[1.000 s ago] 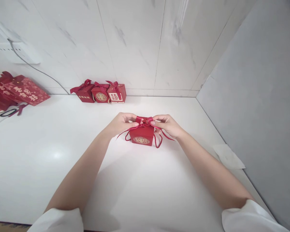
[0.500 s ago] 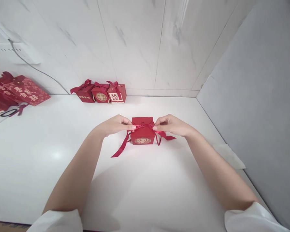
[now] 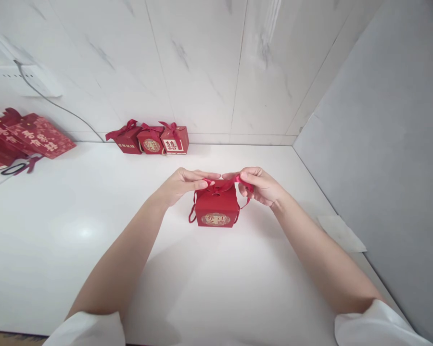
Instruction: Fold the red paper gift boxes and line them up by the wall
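A red gift box (image 3: 217,204) with a gold emblem on its front stands on the white table, a twisted cord at either side. Red ribbon (image 3: 228,184) crosses its top and meets in a small knot at the middle. At the upper left of the box, my left hand (image 3: 187,184) pinches the ribbon between thumb and fingers. My right hand (image 3: 260,185) grips the ribbon just beyond the upper right corner, with a loop of it hanging by the fingers. The fingertips of both hands come close together behind the box top.
Three red boxes with bows (image 3: 151,139) stand against the tiled wall. Red gift bags (image 3: 39,134) lean at the far left, with black-handled scissors (image 3: 14,169) before them. A grey panel (image 3: 382,168) borders the right side, near a pale sheet (image 3: 341,233).
Both hands have moved up and inward, lifting the ribbon above the box. The loose ribbon tails no longer lie spread on the table. The box sits slightly nearer to me.
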The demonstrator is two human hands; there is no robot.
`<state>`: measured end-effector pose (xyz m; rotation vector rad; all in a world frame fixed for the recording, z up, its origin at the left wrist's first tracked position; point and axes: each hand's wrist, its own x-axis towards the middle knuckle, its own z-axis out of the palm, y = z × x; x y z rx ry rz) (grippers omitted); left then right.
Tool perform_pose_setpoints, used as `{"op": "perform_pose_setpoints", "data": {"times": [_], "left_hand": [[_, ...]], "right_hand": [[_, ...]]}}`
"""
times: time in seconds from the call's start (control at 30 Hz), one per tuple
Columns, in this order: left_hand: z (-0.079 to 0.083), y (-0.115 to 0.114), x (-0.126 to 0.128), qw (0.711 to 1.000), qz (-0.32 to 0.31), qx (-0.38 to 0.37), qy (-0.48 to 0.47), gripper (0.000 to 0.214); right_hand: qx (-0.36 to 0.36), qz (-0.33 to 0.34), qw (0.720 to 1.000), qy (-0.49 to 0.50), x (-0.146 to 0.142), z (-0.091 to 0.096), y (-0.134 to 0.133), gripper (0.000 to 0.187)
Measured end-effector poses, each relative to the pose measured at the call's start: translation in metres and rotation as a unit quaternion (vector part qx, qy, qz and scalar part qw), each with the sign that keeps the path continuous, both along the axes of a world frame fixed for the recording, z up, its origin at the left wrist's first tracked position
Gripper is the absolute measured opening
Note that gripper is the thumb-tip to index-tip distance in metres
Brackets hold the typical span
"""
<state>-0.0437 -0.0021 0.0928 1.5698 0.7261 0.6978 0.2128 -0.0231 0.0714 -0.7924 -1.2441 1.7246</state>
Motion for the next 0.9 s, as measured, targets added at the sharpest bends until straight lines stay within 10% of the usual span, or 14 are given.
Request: {"op": "perform_pose_setpoints", "data": {"times": [0.9], "left_hand": [[-0.021, 0.006, 0.005, 0.997, -0.016, -0.002, 0.070, 0.026]], "right_hand": [[0.038, 0.123, 0.972, -0.198, 0.017, 0.013, -0.001, 0.039]]}}
